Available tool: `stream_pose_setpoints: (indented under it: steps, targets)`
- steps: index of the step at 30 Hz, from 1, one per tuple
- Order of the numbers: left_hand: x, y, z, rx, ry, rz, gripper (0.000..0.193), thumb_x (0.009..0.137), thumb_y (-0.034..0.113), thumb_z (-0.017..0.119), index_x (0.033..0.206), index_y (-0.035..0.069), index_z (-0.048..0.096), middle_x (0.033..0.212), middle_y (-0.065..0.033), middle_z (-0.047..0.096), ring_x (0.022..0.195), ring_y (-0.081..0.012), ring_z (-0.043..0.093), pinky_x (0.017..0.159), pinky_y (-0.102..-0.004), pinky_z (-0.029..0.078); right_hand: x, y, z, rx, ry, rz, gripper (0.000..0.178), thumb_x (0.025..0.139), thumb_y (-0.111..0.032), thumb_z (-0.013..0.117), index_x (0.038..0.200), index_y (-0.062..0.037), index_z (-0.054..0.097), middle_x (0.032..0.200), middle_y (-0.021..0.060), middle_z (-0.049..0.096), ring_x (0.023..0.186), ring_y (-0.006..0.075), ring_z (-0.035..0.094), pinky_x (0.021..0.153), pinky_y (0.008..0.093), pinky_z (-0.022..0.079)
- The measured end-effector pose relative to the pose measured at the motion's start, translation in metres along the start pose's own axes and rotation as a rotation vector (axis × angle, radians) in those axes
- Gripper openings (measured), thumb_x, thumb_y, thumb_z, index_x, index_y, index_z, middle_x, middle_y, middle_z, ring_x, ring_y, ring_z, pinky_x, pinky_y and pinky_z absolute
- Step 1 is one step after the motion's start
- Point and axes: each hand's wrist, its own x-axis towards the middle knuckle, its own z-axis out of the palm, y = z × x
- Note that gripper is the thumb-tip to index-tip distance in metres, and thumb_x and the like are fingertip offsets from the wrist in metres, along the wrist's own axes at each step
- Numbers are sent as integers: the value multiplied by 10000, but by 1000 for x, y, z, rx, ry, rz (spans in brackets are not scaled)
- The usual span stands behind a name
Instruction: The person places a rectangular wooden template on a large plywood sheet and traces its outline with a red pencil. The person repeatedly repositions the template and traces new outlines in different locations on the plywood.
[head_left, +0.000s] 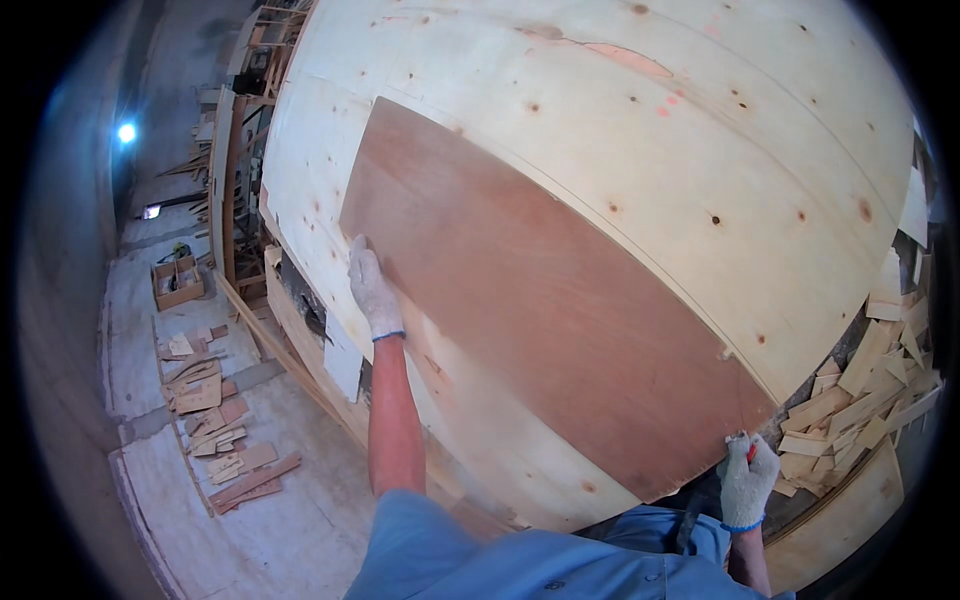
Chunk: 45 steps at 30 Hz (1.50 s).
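A brown wood panel [530, 290] with a curved far edge lies on a large pale plywood sheet [640, 140] with dark knots. My left hand [373, 293], in a whitish knit glove with a blue cuff, rests at the panel's left edge, fingers stretched out. At the panel's near right corner is my right hand [748, 482], gloved the same way. Its fingers are closed around a small red object [752, 454], mostly hidden, so its kind does not show. A thin dark line runs on the plywood close along the panel's curved edge.
Loose wood offcuts [840, 410] are heaped on the right. On the floor at left lie more wood scraps [205, 400] and a wooden box [178, 282] with tools. A long timber strip [270, 340] and upright boards [225, 180] stand beside the work surface.
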Motion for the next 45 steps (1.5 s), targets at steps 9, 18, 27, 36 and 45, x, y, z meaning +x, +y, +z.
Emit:
stream_pose_setpoints:
  steps: [9,18,27,36,45]
  targets:
    - [41,-2,1,155,88,-35,541,1055,321,497,1367,-113,582,1426,-242,603,1363,-320,544,1145,-405,408,-3,-1,2,-14,30,33,267,1037,-116,570,823,21,651,598,20,543,585,80,517,544,292,401]
    - [130,-43,-7,648,112,305,446,1001,285,535,1241,-64,676,1243,-224,702,1115,-350,662,1014,-413,482,-5,1,6,0,67,12,315,1060,-185,601,764,-83,573,624,-66,476,545,33,446,495,254,336]
    - [156,-21,-8,266,214,-10,354,938,263,594,979,-52,751,924,-154,721,887,-256,645,826,-401,494,-1,10,2,-84,88,4,281,1015,-105,592,762,18,595,614,37,511,635,69,471,571,313,405]
    - [161,-21,-16,-212,281,-194,415,923,319,601,1030,-53,749,918,-80,650,888,-206,602,797,-353,476,-5,-11,3,-39,48,105,281,1044,-134,566,806,2,626,637,-18,544,642,40,486,565,276,401]
    - [171,17,-35,-324,251,-211,491,974,389,553,1169,-37,701,1020,-83,640,936,-221,610,883,-351,500,-5,1,4,-25,79,62,258,1041,-136,566,832,-1,632,650,-31,547,622,38,485,548,261,390]
